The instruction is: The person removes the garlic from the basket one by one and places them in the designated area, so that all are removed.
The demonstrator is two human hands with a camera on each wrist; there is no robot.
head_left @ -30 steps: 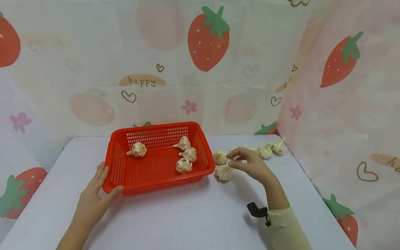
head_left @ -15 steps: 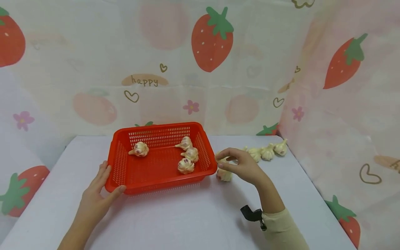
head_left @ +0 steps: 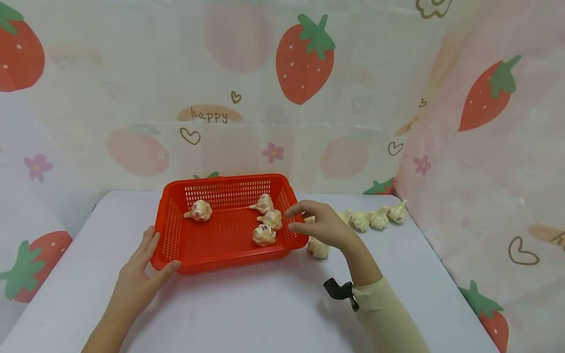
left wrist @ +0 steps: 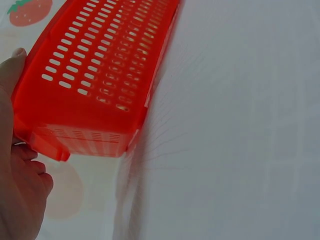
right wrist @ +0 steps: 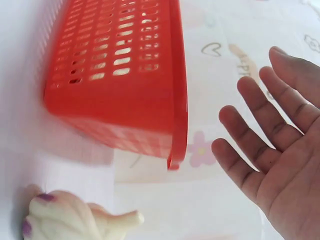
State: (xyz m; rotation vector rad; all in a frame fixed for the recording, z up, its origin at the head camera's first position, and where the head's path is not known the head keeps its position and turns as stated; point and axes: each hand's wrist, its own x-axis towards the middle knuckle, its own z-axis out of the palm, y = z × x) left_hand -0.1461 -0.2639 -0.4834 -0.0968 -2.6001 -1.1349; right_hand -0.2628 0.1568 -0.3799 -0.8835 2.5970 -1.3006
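A red plastic basket (head_left: 212, 255) with slotted walls stands on the table, with several garlic bulbs (head_left: 265, 235) inside. One bulb lies at its left and the others along its right side. At the left end, my left hand (head_left: 134, 282) holds the basket's corner, thumb on the front rim; the left wrist view shows the fingers curled beneath the rim. My right hand (head_left: 322, 225) hovers over the right rim, fingers spread and nothing in them. Below it, a garlic bulb (right wrist: 70, 217) lies beside the basket in the right wrist view. The right hand partly hides another bulb.
More garlic bulbs (head_left: 378, 218) lie in a row toward the table's back right corner. The white table (head_left: 247, 314) meets a strawberry-printed curtain (head_left: 247, 142) behind and at the sides. A black camera mount (head_left: 339, 289) sticks out from the right wrist.
My right hand has moved left, from above the loose bulbs to over the basket's right rim. The left hand stays at the basket's corner. The head view has shifted slightly.
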